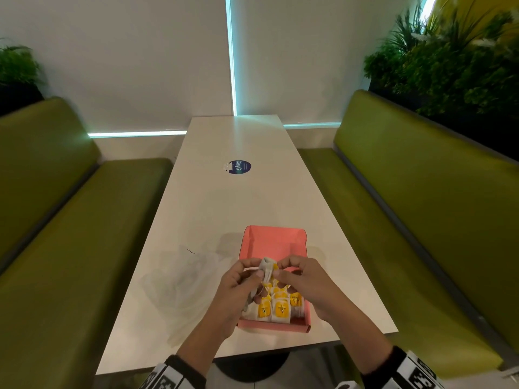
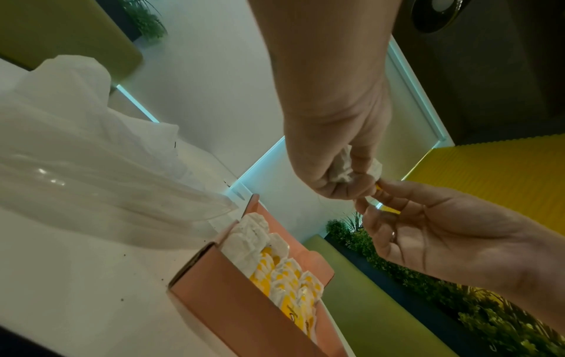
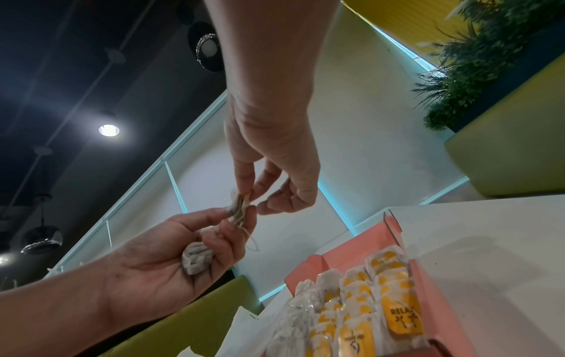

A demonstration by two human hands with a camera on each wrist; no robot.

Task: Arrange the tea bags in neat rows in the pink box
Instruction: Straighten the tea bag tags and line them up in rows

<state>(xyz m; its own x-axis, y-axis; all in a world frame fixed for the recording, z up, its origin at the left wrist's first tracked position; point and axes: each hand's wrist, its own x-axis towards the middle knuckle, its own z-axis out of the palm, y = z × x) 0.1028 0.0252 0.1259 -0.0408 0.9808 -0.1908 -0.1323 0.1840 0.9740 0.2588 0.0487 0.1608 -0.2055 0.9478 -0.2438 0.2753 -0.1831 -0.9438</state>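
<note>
- Left hand (image 1: 238, 287) grips a crumpled tea bag (image 1: 266, 265) above the near half of the pink box (image 1: 276, 242); a second bag (image 3: 197, 259) sits bunched in its palm.
- Right hand (image 1: 302, 279) pinches the tag (image 3: 244, 198) end between thumb and forefinger, other fingers loosely curled. Both hands clamped on the same bag, apart from the box.
- Handling, my read: bag is near weightless, soft paper, crushes easily and may tear if the string (image 3: 252, 241) is yanked. Take the pouch by its edges, flatten it, and steer the tag separately; string can snag neighbours.
- Box holds rows of bags (image 1: 276, 307) with yellow tags in the near half, standing and overlapping; far half shows bare pink floor.
- Box is thin card, light; likely slides on the table (image 1: 224, 209) if pushed.
- Clear plastic bag (image 1: 185, 279) lies left of the box, near but not clearly touching.
- Hard to tell: row count under the hands, whether the string is tangled, whether any loose bags are left in the plastic. Tag print is mostly unreadable.
</note>
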